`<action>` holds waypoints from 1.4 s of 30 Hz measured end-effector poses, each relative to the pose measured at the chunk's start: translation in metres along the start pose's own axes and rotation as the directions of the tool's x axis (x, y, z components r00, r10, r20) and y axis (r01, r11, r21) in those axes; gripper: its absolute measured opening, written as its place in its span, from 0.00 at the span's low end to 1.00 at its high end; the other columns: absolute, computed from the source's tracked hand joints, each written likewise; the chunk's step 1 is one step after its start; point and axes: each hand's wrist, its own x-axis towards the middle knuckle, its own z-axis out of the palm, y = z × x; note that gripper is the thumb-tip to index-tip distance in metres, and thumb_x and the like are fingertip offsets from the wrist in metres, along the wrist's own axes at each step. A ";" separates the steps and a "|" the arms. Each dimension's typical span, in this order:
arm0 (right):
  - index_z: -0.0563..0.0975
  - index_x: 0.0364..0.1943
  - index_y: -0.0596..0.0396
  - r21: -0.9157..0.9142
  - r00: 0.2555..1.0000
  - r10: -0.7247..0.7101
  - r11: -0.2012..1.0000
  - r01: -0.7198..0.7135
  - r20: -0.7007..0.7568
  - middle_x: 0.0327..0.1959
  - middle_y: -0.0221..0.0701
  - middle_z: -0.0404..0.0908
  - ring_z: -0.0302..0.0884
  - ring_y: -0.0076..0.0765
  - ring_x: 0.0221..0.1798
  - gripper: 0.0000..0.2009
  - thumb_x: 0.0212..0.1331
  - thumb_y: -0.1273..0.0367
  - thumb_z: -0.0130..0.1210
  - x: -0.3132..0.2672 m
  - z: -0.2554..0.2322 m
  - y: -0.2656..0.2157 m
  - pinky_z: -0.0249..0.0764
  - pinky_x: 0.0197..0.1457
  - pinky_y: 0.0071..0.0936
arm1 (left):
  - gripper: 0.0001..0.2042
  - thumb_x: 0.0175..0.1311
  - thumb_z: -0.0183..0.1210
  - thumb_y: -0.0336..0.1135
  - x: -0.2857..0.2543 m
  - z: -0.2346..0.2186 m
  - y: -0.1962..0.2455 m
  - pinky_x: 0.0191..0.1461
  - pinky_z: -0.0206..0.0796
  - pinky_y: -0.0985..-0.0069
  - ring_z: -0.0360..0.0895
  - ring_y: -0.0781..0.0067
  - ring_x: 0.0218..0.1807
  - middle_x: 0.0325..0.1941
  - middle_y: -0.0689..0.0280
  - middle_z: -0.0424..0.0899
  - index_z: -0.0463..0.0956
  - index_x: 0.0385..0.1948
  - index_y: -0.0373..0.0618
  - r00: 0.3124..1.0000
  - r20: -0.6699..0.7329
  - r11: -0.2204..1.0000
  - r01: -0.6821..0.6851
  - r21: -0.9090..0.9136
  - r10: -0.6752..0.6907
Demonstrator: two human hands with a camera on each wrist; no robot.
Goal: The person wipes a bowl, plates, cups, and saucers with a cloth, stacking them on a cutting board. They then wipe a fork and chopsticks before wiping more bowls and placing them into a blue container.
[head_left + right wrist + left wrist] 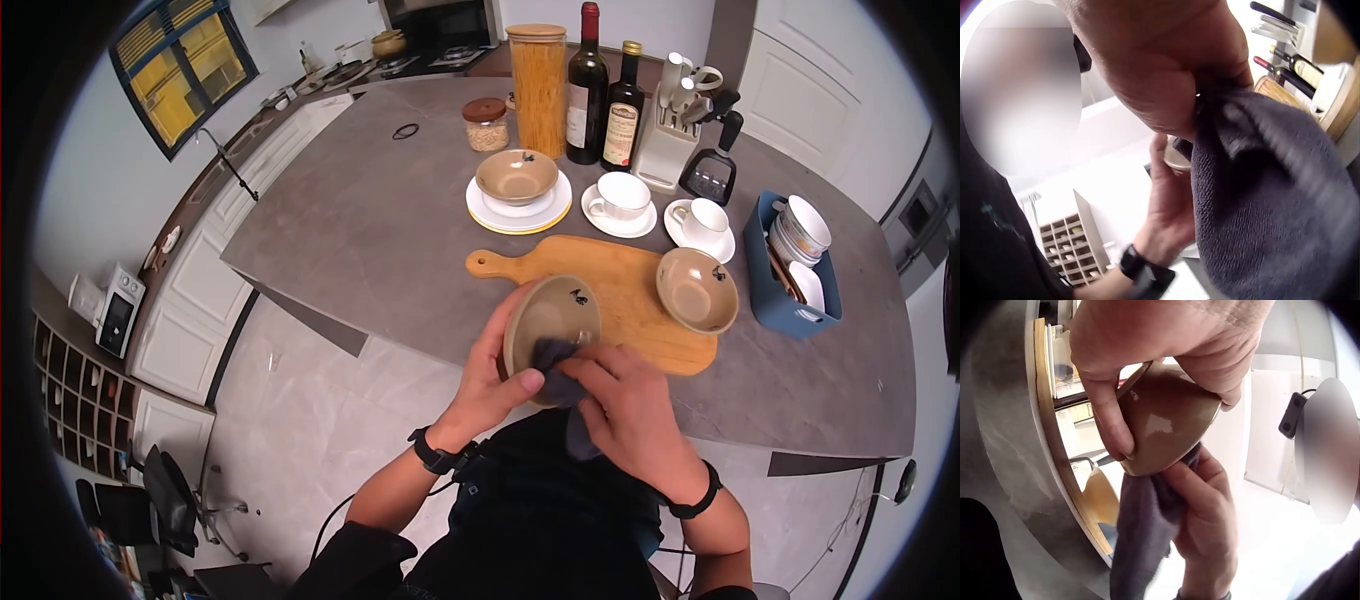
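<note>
Apparently unfinished, a tilted bowl [548,312] is gripped by the left hand [480,395]; the right hand [638,412] pinches a cloth [582,436] against it. Other bowls [697,292]: progress unclear.

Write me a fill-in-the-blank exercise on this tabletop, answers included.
1. The right hand presses a dark grey ____ against the bowl that the left hand holds.
2. Each white cup stands on a white ____.
3. The basket holding crockery is coloured ____.
4. The two bottles stand ____ the tall jar and the knife block.

Missing words: cloth; saucer; blue; between.
</note>
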 end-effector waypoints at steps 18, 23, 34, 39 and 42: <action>0.81 0.49 0.60 0.696 0.994 0.099 0.717 -0.037 -0.050 0.49 0.40 0.83 0.83 0.53 0.50 0.21 0.47 0.84 0.58 0.006 0.012 -0.003 0.79 0.53 0.38 | 0.57 0.59 0.56 0.78 -0.032 -0.009 -0.038 0.79 0.54 0.67 0.61 0.67 0.77 0.77 0.58 0.62 0.50 0.78 0.38 0.950 0.167 0.865 0.309 -0.395 -0.263; 0.82 0.47 0.58 0.643 0.902 -0.284 0.766 0.009 0.325 0.48 0.41 0.83 0.83 0.51 0.50 0.21 0.44 0.84 0.56 -0.007 -0.040 0.016 0.78 0.56 0.35 | 0.47 0.66 0.62 0.60 -0.030 -0.006 -0.011 0.78 0.60 0.63 0.66 0.62 0.76 0.75 0.56 0.66 0.52 0.77 0.38 0.936 0.075 0.856 0.346 -0.385 -0.345; 0.77 0.59 0.57 0.885 0.900 0.436 0.426 -0.189 -0.017 0.54 0.26 0.82 0.75 0.19 0.56 0.14 0.72 0.76 0.56 -0.011 0.004 0.016 0.70 0.62 0.22 | 0.29 0.81 0.45 0.32 -0.009 0.022 0.019 0.77 0.54 0.71 0.65 0.59 0.76 0.74 0.52 0.69 0.46 0.79 0.38 0.918 0.157 0.919 0.326 0.221 -0.364; 0.76 0.62 0.57 0.951 0.887 0.371 0.032 -0.307 0.274 0.54 0.26 0.82 0.77 0.18 0.55 0.15 0.77 0.67 0.52 -0.016 0.013 0.028 0.74 0.59 0.21 | 0.39 0.75 0.51 0.24 -0.013 0.025 0.018 0.78 0.53 0.64 0.64 0.50 0.77 0.76 0.44 0.64 0.35 0.81 0.39 0.977 0.117 0.902 0.116 0.417 -0.180; 0.75 0.63 0.57 0.883 0.813 0.347 -0.207 -0.421 0.468 0.55 0.28 0.82 0.80 0.20 0.54 0.16 0.78 0.65 0.51 -0.014 0.010 0.034 0.78 0.57 0.22 | 0.42 0.71 0.52 0.19 -0.014 0.026 0.019 0.81 0.48 0.66 0.57 0.55 0.81 0.82 0.47 0.56 0.34 0.81 0.40 0.979 0.148 0.879 0.053 0.473 -0.139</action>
